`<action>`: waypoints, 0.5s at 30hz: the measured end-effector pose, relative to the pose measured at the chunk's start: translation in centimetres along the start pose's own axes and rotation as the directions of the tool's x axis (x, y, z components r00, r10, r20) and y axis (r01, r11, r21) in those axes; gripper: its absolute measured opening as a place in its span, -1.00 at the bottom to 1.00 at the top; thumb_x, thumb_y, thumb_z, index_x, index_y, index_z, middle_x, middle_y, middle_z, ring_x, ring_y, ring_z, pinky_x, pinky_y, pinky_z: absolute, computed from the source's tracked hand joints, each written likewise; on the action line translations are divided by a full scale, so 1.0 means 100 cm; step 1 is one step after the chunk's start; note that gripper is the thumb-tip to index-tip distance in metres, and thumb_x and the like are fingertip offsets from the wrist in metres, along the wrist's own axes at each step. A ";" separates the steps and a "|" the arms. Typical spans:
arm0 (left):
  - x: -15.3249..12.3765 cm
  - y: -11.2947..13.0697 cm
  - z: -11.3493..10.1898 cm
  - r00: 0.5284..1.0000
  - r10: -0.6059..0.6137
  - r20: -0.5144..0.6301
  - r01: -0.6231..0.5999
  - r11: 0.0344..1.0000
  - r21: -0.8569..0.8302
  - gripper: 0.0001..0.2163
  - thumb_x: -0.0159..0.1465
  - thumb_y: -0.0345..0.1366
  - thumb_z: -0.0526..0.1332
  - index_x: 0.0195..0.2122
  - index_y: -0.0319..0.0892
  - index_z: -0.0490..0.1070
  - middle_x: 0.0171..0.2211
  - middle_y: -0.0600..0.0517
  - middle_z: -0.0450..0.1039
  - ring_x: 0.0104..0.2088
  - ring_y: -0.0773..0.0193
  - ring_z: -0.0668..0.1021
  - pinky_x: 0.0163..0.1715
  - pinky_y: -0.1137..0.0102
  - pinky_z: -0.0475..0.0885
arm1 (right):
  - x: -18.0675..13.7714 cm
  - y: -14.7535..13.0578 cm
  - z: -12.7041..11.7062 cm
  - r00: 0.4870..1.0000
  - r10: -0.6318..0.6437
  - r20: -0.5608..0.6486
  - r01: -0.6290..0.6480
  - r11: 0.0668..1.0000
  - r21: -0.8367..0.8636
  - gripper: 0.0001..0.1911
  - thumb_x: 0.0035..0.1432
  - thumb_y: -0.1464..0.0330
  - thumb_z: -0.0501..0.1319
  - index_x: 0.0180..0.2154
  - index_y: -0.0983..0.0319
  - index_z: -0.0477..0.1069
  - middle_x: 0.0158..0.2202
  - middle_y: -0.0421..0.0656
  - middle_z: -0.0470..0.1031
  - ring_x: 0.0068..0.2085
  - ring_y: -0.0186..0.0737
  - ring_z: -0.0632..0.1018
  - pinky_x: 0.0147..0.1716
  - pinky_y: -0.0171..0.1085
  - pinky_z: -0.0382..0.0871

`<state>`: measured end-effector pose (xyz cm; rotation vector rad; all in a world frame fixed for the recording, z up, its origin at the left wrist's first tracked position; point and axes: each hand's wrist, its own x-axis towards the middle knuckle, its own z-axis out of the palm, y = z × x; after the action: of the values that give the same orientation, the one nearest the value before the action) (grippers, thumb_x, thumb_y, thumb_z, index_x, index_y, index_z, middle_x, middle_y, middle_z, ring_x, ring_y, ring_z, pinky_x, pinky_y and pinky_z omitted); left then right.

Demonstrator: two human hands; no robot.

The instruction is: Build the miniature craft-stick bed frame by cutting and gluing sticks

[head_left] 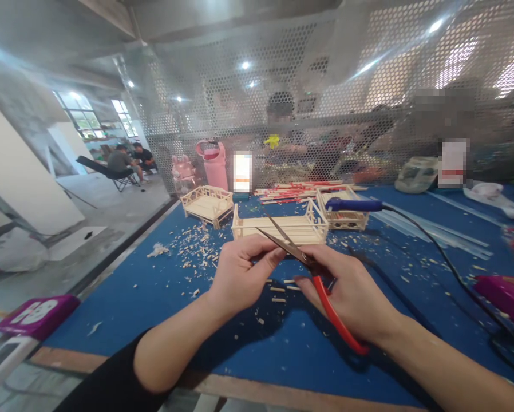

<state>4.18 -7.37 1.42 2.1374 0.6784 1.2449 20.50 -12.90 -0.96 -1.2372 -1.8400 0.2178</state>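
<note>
My right hand (pixel 355 292) grips a pair of scissors (pixel 321 286) with red handles, their dark blades parted and pointing up to the left. Close beside the blades, my left hand (pixel 242 272) has thumb and forefinger pinched together; whatever lies between them is hidden. Just beyond my hands stands a small wooden-stick model (pixel 278 223) shaped like a bench or bed with railings. Several short cut stick pieces (pixel 278 300) lie on the blue tabletop (pixel 162 320) below my hands.
Another railed stick model (pixel 208 206) stands at left. A blue-handled hot tool (pixel 354 205) with a black cord rests on a third model (pixel 347 221). Behind are red-tipped sticks (pixel 300 190), a pink bottle (pixel 214 166) and a perforated metal screen (pixel 222 103). Clear rods (pixel 433 229) lie right.
</note>
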 end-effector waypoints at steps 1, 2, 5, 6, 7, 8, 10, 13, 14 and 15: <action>0.000 0.000 0.000 1.000 0.027 0.001 -0.027 0.999 0.025 -0.87 0.18 -0.37 0.19 -0.34 -0.17 0.54 -0.39 0.01 0.57 -0.34 0.29 0.55 -0.31 0.45 0.42 | 0.000 0.001 0.001 1.000 0.002 -0.017 -0.003 1.000 -0.028 -0.72 -0.04 0.47 0.13 -0.20 0.21 0.39 -0.29 -0.14 0.51 -0.35 -0.23 0.49 -0.33 -0.30 0.37; 0.000 -0.001 -0.001 0.999 0.054 0.000 -0.054 0.997 0.055 -0.87 0.18 -0.38 0.18 -0.34 -0.16 0.54 -0.39 0.01 0.56 -0.33 0.29 0.55 -0.31 0.45 0.42 | -0.001 0.001 0.002 0.999 -0.007 -0.034 0.006 0.999 -0.048 -0.70 -0.08 0.51 0.10 -0.23 0.21 0.40 -0.33 -0.17 0.51 -0.40 -0.26 0.47 -0.37 -0.32 0.36; -0.001 -0.003 -0.001 0.990 0.140 -0.019 -0.136 0.981 0.137 -0.85 0.19 -0.40 0.16 -0.33 -0.16 0.54 -0.40 0.00 0.56 -0.31 0.28 0.56 -0.29 0.43 0.42 | -0.002 0.004 0.005 0.994 -0.058 -0.088 0.051 0.995 -0.084 -0.66 -0.15 0.54 0.06 -0.28 0.23 0.42 -0.44 -0.22 0.49 -0.52 -0.34 0.40 -0.49 -0.38 0.30; -0.001 -0.004 0.000 0.987 0.161 -0.030 -0.154 0.976 0.154 -0.85 0.19 -0.40 0.16 -0.34 -0.18 0.54 -0.41 0.00 0.56 -0.32 0.28 0.56 -0.30 0.43 0.43 | -0.003 0.004 0.006 0.992 -0.069 -0.102 0.060 0.994 -0.095 -0.66 -0.16 0.54 0.05 -0.29 0.23 0.42 -0.49 -0.24 0.47 -0.56 -0.36 0.37 -0.53 -0.40 0.28; -0.001 -0.005 0.000 0.984 0.174 -0.039 -0.165 0.972 0.166 -0.85 0.19 -0.40 0.16 -0.34 -0.19 0.54 -0.41 -0.01 0.56 -0.34 0.28 0.56 -0.31 0.43 0.43 | -0.003 0.005 0.006 0.991 -0.075 -0.110 0.063 0.992 -0.107 -0.67 -0.17 0.54 0.04 -0.31 0.24 0.42 -0.53 -0.26 0.45 -0.59 -0.38 0.33 -0.57 -0.41 0.25; -0.001 -0.006 0.000 0.982 0.184 -0.049 -0.173 0.969 0.177 -0.85 0.19 -0.40 0.16 -0.35 -0.21 0.54 -0.41 -0.02 0.56 -0.35 0.29 0.56 -0.33 0.44 0.43 | -0.003 0.006 0.006 0.991 -0.075 -0.111 0.062 0.991 -0.119 -0.68 -0.18 0.54 0.04 -0.32 0.25 0.42 -0.56 -0.27 0.42 -0.62 -0.39 0.29 -0.59 -0.41 0.23; 0.000 -0.008 0.001 0.979 0.197 -0.058 -0.181 0.963 0.200 -0.86 0.19 -0.41 0.16 -0.37 -0.22 0.53 -0.42 -0.02 0.56 -0.38 0.31 0.56 -0.36 0.46 0.43 | -0.002 0.007 0.006 0.994 -0.063 -0.094 0.050 0.990 -0.134 -0.70 -0.19 0.54 0.04 -0.36 0.25 0.41 -0.61 -0.29 0.36 -0.64 -0.40 0.25 -0.61 -0.42 0.20; 0.001 -0.008 0.001 0.972 0.229 -0.055 -0.213 0.952 0.219 -0.86 0.18 -0.42 0.17 -0.37 -0.21 0.53 -0.43 -0.01 0.55 -0.41 0.34 0.55 -0.38 0.48 0.42 | -0.001 0.011 0.005 0.998 -0.045 -0.042 0.040 0.993 -0.112 -0.69 -0.20 0.54 0.03 -0.35 0.22 0.39 -0.58 -0.27 0.40 -0.60 -0.37 0.32 -0.57 -0.41 0.24; 0.001 -0.008 0.001 0.969 0.242 -0.055 -0.225 0.949 0.221 -0.86 0.18 -0.42 0.17 -0.37 -0.21 0.53 -0.44 0.00 0.55 -0.42 0.35 0.55 -0.39 0.49 0.42 | 0.000 0.012 0.005 0.999 -0.039 -0.036 0.035 0.994 -0.104 -0.67 -0.19 0.53 0.03 -0.32 0.22 0.38 -0.55 -0.26 0.42 -0.57 -0.36 0.36 -0.54 -0.40 0.26; 0.001 -0.007 0.002 0.965 0.254 -0.059 -0.235 0.946 0.224 -0.87 0.18 -0.42 0.17 -0.36 -0.20 0.53 -0.45 0.01 0.55 -0.42 0.35 0.54 -0.40 0.49 0.42 | 0.000 0.013 0.005 0.999 -0.022 -0.049 0.017 0.995 -0.099 -0.66 -0.17 0.52 0.04 -0.27 0.22 0.35 -0.51 -0.24 0.44 -0.55 -0.34 0.39 -0.51 -0.39 0.28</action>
<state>4.26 -6.85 0.93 2.4168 0.6222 1.4600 20.99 -12.09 -2.02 -1.2800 -1.8379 0.0850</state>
